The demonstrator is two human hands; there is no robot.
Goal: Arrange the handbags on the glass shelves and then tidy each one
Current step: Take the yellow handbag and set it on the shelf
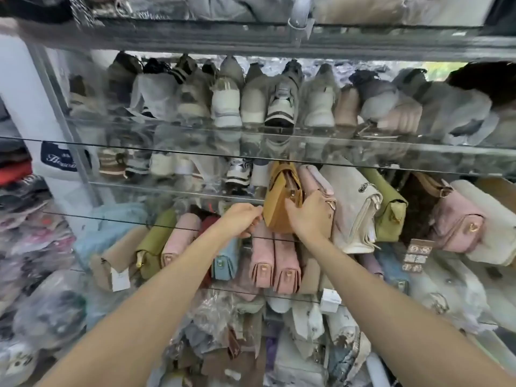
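Mustard handbag [280, 202]: stands on end at the left of the row on the glass shelf [418, 248], long axis running front to back and tilted up, its gold clasp end toward the camera and its narrow zip edge facing right.
Right hand [305, 216]: fingers curled round the handbag's near right side, thumb toward its front; holding it.
Left hand [242, 219]: fingers bent, fingertips at the handbag's lower left edge; whether it pinches the bag or only touches it, I cannot tell.
Neighbours on the same shelf: a pink bag [318, 196] touches the mustard one on the right, then a cream bag [356, 213], a green bag [389, 208] and another pink bag [458, 222], all standing on end side by side.
Shelf below: tan, olive, pink and blue bags lie with their clasps toward the camera; two pink bags [275, 263] sit directly under the hands.
Shelf above: sneakers [226, 99] in a row, toes up.
Writing: white paper tags [120, 279] hang from lower bags, text too small to read; a navy label [60, 159] on a white garment at left shows script starting "H", the rest blurred.
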